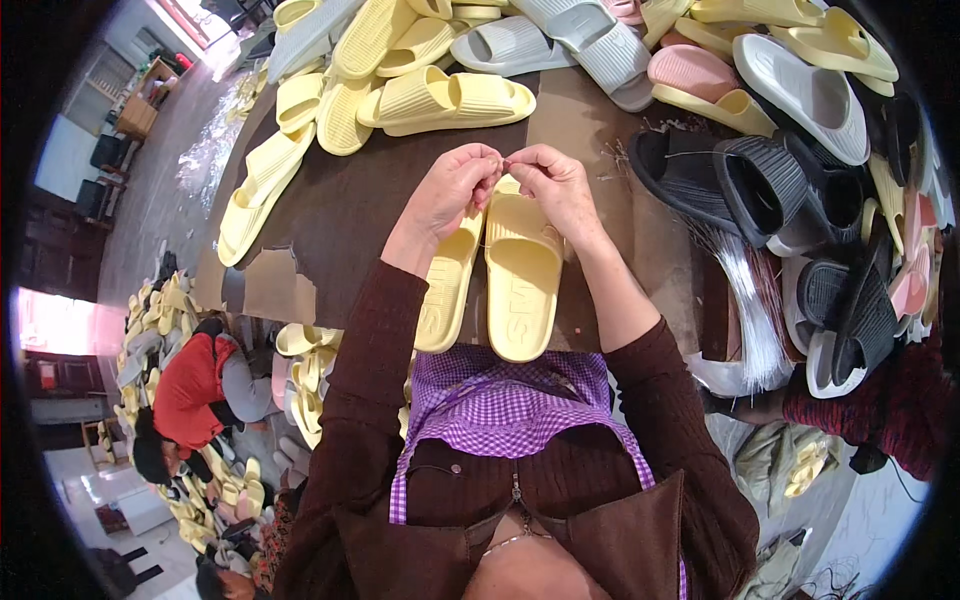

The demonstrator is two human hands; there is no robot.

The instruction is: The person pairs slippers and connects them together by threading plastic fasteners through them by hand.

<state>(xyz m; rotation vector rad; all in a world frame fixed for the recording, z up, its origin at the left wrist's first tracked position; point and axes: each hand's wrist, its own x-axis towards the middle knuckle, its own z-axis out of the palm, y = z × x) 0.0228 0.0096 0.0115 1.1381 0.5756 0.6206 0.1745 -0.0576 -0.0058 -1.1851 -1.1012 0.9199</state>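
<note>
A pair of pale yellow slide sandals lies side by side at the table's near edge, straps at the far end: the left slide point(451, 285) and the right slide point(524, 285). Just beyond their straps, my left hand point(455, 192) and my right hand point(560, 192) meet fingertip to fingertip. Both are closed in a pinch. Whatever sits between the fingers is too small to name. My left hand partly covers the left slide's strap. A thin pale line shows between the two slides, near the straps.
Yellow slides point(445, 100) and grey slides point(600, 50) are heaped across the table's point(380, 205) far side. Black slides point(765, 185) pile up at the right, above a bundle of thin translucent strands point(750, 310). A person in red point(195, 385) bends over slides at the lower left.
</note>
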